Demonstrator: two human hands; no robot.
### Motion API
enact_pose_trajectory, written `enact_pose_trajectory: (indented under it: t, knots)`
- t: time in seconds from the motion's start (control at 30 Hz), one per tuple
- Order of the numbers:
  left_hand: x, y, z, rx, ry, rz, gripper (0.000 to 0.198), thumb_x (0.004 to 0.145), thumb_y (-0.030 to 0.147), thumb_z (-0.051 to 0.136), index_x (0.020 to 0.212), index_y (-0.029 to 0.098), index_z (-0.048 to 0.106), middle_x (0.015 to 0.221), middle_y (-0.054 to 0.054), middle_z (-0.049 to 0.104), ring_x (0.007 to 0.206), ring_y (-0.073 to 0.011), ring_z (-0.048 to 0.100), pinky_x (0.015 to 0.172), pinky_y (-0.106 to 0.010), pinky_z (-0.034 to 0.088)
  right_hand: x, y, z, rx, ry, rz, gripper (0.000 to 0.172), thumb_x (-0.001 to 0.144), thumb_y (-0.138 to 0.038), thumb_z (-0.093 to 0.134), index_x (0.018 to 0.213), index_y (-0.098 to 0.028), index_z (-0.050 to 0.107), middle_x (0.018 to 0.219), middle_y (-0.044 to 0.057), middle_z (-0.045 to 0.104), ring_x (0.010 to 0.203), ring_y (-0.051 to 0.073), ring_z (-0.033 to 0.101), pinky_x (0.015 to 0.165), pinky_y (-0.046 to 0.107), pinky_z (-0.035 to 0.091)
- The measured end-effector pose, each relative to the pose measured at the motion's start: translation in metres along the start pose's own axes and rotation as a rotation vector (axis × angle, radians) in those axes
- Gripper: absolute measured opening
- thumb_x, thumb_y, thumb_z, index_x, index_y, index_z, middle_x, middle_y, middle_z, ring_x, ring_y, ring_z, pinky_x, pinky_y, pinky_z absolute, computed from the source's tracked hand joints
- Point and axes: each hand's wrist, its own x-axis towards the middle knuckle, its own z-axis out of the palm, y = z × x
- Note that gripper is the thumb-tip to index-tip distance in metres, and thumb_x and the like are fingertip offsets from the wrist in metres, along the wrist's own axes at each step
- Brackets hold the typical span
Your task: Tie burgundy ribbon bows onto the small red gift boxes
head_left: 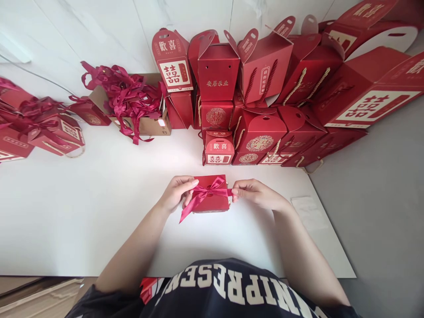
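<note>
A small red gift box (215, 204) sits on the white table in front of me. Across its top lies a bow of shiny magenta ribbon (210, 191), with one tail hanging over the front left edge of the box. My left hand (176, 192) is at the left side, its thumb and fingers closed on the left part of the ribbon bow. On the right, my right hand (253, 193) pinches a ribbon end that stretches out sideways from the knot. The undersides of the fingers on both hands are partly hidden.
Stacked red gift boxes (218, 73) with cord handles line the back and right. A cardboard box (145, 126) heaped with magenta ribbons (132, 97) stands at back left. Ribboned red boxes (59, 132) are at far left. White paper (308, 212) lies near the table's right edge.
</note>
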Motion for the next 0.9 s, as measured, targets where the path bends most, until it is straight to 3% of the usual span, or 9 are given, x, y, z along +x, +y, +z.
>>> enact_pose_trajectory:
  t: [0.07, 0.13, 0.17, 0.27, 0.37, 0.43, 0.63, 0.73, 0.9]
  knots:
    - [-0.001, 0.001, 0.001, -0.029, 0.0, -0.012, 0.042, 0.08, 0.044, 0.064, 0.054, 0.016, 0.049, 0.031, 0.006, 0.043, 0.024, -0.0058, 0.036, 0.034, -0.02, 0.019, -0.001, -0.002, 0.001, -0.125, 0.279, -0.048, 0.031, 0.096, -0.045, 0.048, 0.088, -0.019, 0.062, 0.086, 0.005, 0.065, 0.084, 0.02, 0.059, 0.082, 0.036, 0.045]
    - [-0.002, 0.002, 0.002, -0.037, -0.008, -0.005, 0.041, 0.081, 0.045, 0.064, 0.054, 0.016, 0.051, 0.031, 0.005, 0.045, 0.024, -0.0059, 0.037, 0.034, -0.02, 0.019, -0.004, -0.009, 0.01, -0.315, 0.592, -0.194, 0.021, 0.094, -0.042, 0.053, 0.092, -0.022, 0.06, 0.092, 0.006, 0.064, 0.09, 0.023, 0.058, 0.085, 0.039, 0.043]
    - [-0.002, 0.002, 0.003, -0.036, -0.011, 0.002, 0.041, 0.081, 0.045, 0.064, 0.054, 0.015, 0.052, 0.031, 0.004, 0.045, 0.024, -0.0057, 0.037, 0.034, -0.02, 0.018, -0.005, -0.013, 0.018, -0.415, 0.659, -0.293, 0.018, 0.092, -0.04, 0.056, 0.093, -0.023, 0.06, 0.094, 0.007, 0.064, 0.092, 0.024, 0.057, 0.086, 0.04, 0.042]
    - [-0.002, 0.001, 0.005, -0.035, -0.007, 0.023, 0.042, 0.08, 0.046, 0.065, 0.054, 0.015, 0.052, 0.031, 0.005, 0.042, 0.024, -0.0047, 0.033, 0.033, -0.02, 0.016, -0.005, -0.024, 0.054, -0.738, 0.488, -0.589, 0.026, 0.087, -0.04, 0.066, 0.107, -0.025, 0.061, 0.097, 0.008, 0.065, 0.091, 0.026, 0.055, 0.087, 0.043, 0.039]
    - [-0.001, 0.0, 0.005, -0.028, -0.011, 0.023, 0.044, 0.08, 0.048, 0.065, 0.054, 0.016, 0.051, 0.033, 0.007, 0.039, 0.024, -0.0034, 0.028, 0.031, -0.02, 0.014, 0.002, -0.028, 0.09, -0.983, 0.365, -0.652, 0.03, 0.095, -0.03, 0.054, 0.125, -0.027, 0.058, 0.095, 0.006, 0.066, 0.086, 0.023, 0.052, 0.089, 0.042, 0.036]
    - [-0.001, -0.001, 0.005, -0.004, -0.027, 0.031, 0.045, 0.081, 0.049, 0.064, 0.055, 0.015, 0.05, 0.035, 0.007, 0.038, 0.025, -0.0025, 0.026, 0.03, -0.02, 0.013, 0.006, -0.029, 0.101, -0.984, 0.393, -0.668, 0.028, 0.097, -0.017, 0.049, 0.12, -0.028, 0.062, 0.09, 0.004, 0.066, 0.083, 0.019, 0.051, 0.085, 0.039, 0.036]
    - [-0.003, -0.002, 0.003, 0.077, -0.023, 0.099, 0.044, 0.087, 0.047, 0.06, 0.06, 0.017, 0.044, 0.034, 0.01, 0.033, 0.028, -0.0019, 0.023, 0.033, -0.018, 0.014, 0.002, -0.033, 0.082, -0.666, 0.412, -0.638, 0.01, 0.092, -0.024, 0.06, 0.095, -0.023, 0.069, 0.088, 0.004, 0.061, 0.086, 0.017, 0.053, 0.08, 0.034, 0.041]
    - [-0.003, -0.003, 0.005, 0.11, -0.015, 0.093, 0.043, 0.087, 0.047, 0.06, 0.06, 0.017, 0.043, 0.035, 0.009, 0.035, 0.029, -0.0027, 0.026, 0.033, -0.019, 0.014, 0.003, -0.031, 0.081, -0.773, 0.396, -0.677, 0.009, 0.092, -0.027, 0.062, 0.097, -0.023, 0.068, 0.093, 0.003, 0.065, 0.09, 0.017, 0.054, 0.09, 0.039, 0.039]
    - [-0.004, -0.002, 0.009, 0.084, 0.046, 0.104, 0.041, 0.083, 0.044, 0.067, 0.063, 0.017, 0.043, 0.044, 0.008, 0.039, 0.037, -0.003, 0.03, 0.036, -0.019, 0.017, 0.007, -0.027, 0.099, -0.934, 0.321, -0.769, 0.012, 0.094, -0.016, 0.056, 0.096, -0.022, 0.066, 0.103, -0.001, 0.071, 0.096, 0.014, 0.057, 0.105, 0.038, 0.033]
